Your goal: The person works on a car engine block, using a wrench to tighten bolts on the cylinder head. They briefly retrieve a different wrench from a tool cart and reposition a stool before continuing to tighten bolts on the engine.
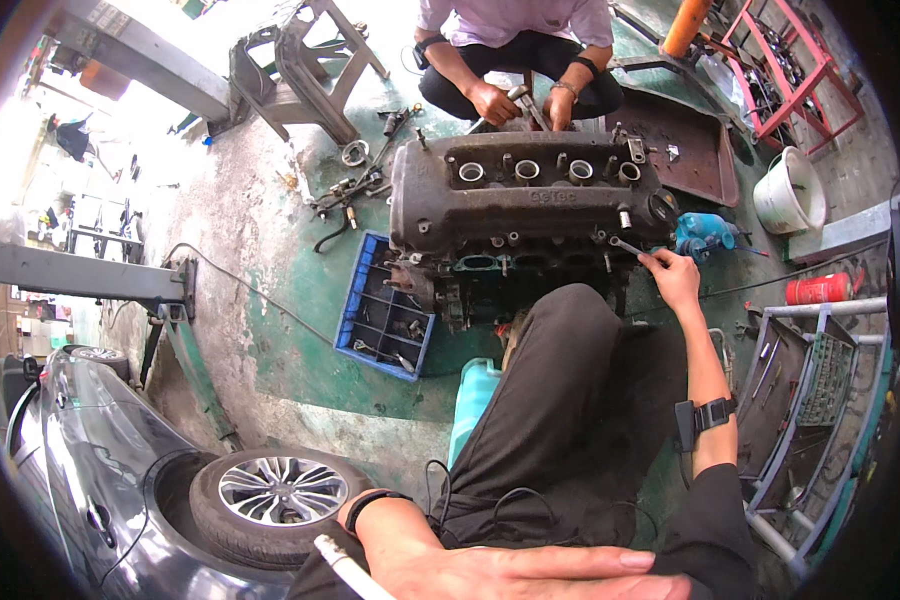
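Observation:
A dark, grimy engine (530, 205) with a row of round openings in its cover sits in front of me. My right hand (674, 280) is closed on the handle of a small wrench (625, 246). The wrench's far end meets the engine's near right edge, by a bolt. Close to the camera, my left hand (500, 573) lies flat over my lap with its fingers stretched out and nothing in them. Beside its wrist a white tube (350, 568) rises from the lower edge.
Across the engine a person's hands (530, 105) hold a hammer-like tool. A blue divided tray (382, 310) with metal parts sits left of the engine. Around are a teal power tool (703, 235), a white bucket (788, 192), a tool cart (815, 400) and a dark car (100, 440).

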A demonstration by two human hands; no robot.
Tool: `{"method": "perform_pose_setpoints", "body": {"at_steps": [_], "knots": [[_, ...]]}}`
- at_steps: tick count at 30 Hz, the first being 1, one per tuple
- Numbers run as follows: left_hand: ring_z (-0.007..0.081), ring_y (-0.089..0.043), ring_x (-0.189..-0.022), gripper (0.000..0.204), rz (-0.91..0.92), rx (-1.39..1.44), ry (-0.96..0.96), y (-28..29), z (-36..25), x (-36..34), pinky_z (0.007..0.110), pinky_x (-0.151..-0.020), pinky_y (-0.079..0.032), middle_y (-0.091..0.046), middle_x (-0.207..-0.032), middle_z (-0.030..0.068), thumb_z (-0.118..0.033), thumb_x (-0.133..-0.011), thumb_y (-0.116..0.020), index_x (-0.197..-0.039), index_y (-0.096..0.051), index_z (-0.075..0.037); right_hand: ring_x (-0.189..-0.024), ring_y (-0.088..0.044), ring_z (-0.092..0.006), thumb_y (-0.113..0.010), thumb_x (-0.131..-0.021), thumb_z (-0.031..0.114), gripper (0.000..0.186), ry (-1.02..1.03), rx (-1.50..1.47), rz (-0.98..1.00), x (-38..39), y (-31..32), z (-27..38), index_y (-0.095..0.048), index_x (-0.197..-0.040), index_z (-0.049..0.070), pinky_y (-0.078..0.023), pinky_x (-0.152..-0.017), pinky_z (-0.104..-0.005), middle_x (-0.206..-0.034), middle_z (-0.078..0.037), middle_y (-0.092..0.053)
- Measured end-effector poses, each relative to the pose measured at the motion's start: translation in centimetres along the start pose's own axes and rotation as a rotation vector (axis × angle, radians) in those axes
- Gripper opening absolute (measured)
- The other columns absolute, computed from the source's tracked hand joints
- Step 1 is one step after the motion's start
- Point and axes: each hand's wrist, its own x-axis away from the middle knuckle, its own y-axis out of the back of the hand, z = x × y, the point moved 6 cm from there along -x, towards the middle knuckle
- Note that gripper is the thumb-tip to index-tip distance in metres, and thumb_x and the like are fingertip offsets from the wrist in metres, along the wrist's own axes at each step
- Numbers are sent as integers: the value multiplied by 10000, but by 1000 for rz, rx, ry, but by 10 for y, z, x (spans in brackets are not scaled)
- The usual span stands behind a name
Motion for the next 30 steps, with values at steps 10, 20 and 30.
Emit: {"method": "perform_pose_setpoints", "body": {"at_steps": [10,20,30], "knots": [[510,-350,-1299,533,-446,134,-516,-6,10,-31,682,-1019,-276,-442,-1302,288,-572,-982,-277,-1485,-254,-395,-612,-633,-315,-740,-745,451,360,80,201,146,-24,25,24,-743,-763,92,-481,-578,-417,-600,-138,-627],[492,-475,-1208,552,-244,9,-525,-12,17,-60,631,-1025,-312,-538,-1238,309,-588,-983,-232,-1495,-219,-383,-689,-659,-318,-697,-760,462,360,428,463,196,-52,34,49,-719,-728,104,-492,-632,-429,-652,-139,-648],[467,-299,-1339,649,-181,-47,-449,-32,10,-71,666,-1010,-293,-429,-1366,267,-594,-972,-297,-1521,-177,-269,-744,-635,-226,-634,-728,205,111,802,766,-48,-36,40,124,-690,-677,123,-453,-663,-367,-668,-51,-659]]}}
